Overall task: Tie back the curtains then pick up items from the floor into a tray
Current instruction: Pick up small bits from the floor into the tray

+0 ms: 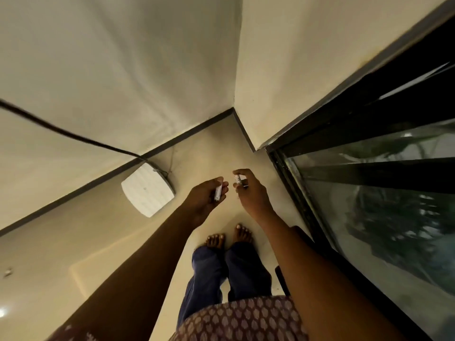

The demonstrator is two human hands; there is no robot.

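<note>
As we stand beside the white box (148,190), left grip (205,196) pinches one small white piece (218,192), right grip (248,190) another (237,179).

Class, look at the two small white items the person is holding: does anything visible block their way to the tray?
Cannot be judged: no tray is in view. The left hand holds one small white item, the right hand another.

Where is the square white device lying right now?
In the head view, the white device lies on the floor at left, against the dark skirting, a black cable running to it, left of the left hand.
</note>
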